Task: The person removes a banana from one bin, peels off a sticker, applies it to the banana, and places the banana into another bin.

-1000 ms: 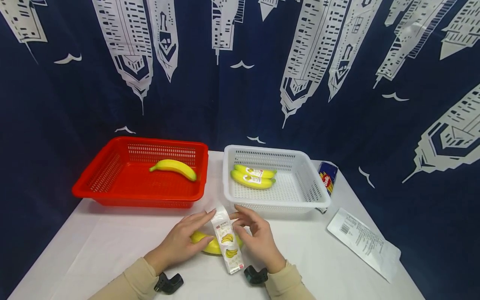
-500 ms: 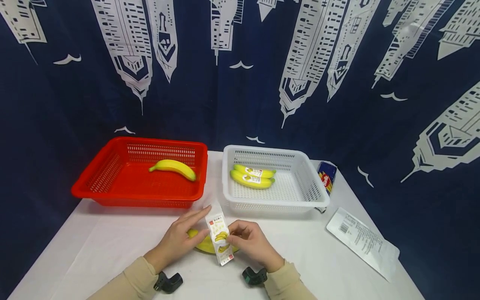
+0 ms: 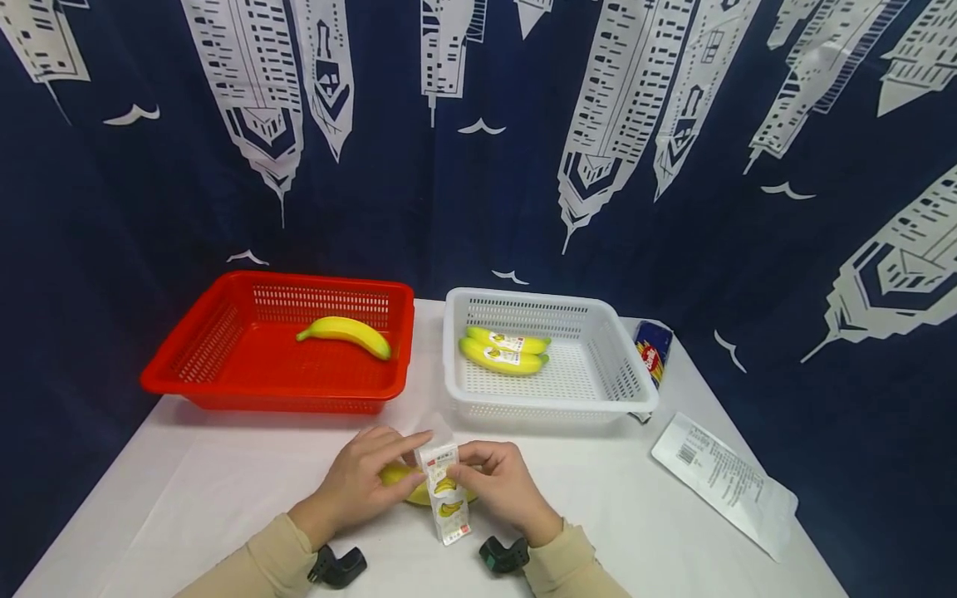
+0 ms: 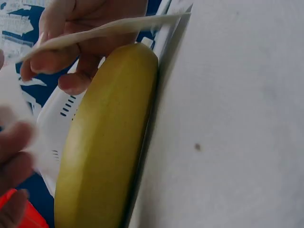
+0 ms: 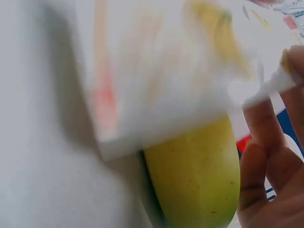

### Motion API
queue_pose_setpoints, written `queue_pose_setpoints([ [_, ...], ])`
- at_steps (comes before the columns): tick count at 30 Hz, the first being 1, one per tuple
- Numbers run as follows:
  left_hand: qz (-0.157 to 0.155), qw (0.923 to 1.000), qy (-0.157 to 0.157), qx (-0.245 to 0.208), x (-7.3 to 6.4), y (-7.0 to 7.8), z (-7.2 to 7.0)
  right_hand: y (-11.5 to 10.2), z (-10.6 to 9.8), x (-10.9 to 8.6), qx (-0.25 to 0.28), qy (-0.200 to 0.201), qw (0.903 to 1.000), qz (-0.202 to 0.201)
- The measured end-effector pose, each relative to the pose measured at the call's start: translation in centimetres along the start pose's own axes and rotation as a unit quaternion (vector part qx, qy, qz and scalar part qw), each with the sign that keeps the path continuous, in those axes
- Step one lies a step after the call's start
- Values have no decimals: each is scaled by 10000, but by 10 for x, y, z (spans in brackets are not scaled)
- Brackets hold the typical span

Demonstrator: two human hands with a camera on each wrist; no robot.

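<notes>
A strip of banana-picture stickers (image 3: 448, 502) stands tilted between both hands, in front of a yellow banana (image 4: 107, 137) lying on the table. My right hand (image 3: 508, 486) pinches its right edge between thumb and fingers. At its upper left, my left hand (image 3: 366, 473) holds the backing with its fingertips, thumb close to the printed face. The left wrist view shows these left fingers only as a blur at the edge. In the right wrist view the strip (image 5: 156, 80) covers part of the banana, and a bit of sticker curls up at the right fingertips.
Behind the left hand is a red basket (image 3: 277, 399) with one banana (image 3: 347, 332). A white basket (image 3: 553, 407) holds two labelled bananas (image 3: 504, 359). Right of it lie a blue packet (image 3: 654, 349) and a silver-white pouch (image 3: 725, 486).
My right hand has closed from a loose pose beside the strip to a pinch on its edge. The strip shifted left, then slightly down and back right, now bent at the top.
</notes>
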State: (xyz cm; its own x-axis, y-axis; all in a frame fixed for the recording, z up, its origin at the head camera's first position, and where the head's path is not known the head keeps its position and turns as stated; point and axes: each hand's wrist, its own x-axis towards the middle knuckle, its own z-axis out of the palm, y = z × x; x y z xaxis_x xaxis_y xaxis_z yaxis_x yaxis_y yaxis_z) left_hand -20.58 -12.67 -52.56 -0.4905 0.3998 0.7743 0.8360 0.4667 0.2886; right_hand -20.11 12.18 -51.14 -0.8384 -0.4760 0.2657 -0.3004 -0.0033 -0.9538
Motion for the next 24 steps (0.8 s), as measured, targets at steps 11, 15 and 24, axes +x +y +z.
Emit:
queue_pose_setpoints([
  [11, 541, 9956, 714, -264, 9, 13, 7, 2, 3, 0, 165, -24, 9996, -230],
  [15, 194, 9975, 470, -483, 5, 13, 8, 3, 3, 0, 416, -339, 9973, -502],
  [24, 613, 9940, 258, -864, 6, 11, 7, 0, 3, -2, -36, 16, 9994, -357],
])
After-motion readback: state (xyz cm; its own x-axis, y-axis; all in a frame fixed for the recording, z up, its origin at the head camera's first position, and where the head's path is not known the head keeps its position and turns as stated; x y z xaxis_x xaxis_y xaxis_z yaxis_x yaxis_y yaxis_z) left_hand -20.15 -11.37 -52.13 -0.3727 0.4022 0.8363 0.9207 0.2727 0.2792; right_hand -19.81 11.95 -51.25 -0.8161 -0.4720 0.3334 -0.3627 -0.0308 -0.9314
